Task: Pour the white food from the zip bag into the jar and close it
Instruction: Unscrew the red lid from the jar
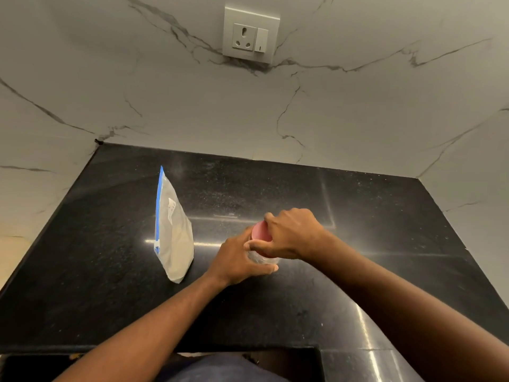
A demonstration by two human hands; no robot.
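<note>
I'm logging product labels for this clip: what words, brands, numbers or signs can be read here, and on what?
Zip bag: a small white label patch near its upper part carries faint marks, too small and blurred to read.
Wall switch beside the socket: one short dark vertical mark, not a readable word.
Pink lid and clear jar, held by the right hand and left hand: no text visible.
Nothing else is legible.
</note>
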